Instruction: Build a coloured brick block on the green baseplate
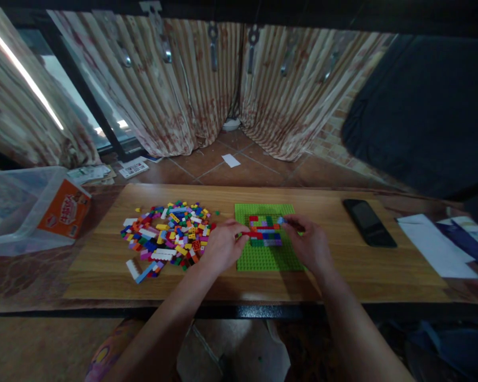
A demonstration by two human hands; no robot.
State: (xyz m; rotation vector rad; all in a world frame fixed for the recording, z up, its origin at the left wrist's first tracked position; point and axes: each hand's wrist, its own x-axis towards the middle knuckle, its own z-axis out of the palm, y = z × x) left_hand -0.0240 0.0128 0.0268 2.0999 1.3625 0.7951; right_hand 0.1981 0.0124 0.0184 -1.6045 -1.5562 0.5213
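A green baseplate [269, 261] lies on the wooden board, bearing a block of toy bricks [266, 240] in red, green, blue, purple and orange. At its left side my left hand [225, 244] has thumb and fingers pinched on a red brick [246, 233], whose far end reaches over the built bricks. My right hand [308, 241] is at the right side, fingertips closed on a small light blue brick [281, 220] at the upper right corner of the build. Whether that brick touches the ones below cannot be made out.
A heap of loose mixed bricks [175, 233] spreads left of the baseplate. A black phone [369, 223] lies on the wooden board [342, 276] at the right, with papers [434, 246] beyond it. A clear plastic bin [19, 207] with an orange label stands far left.
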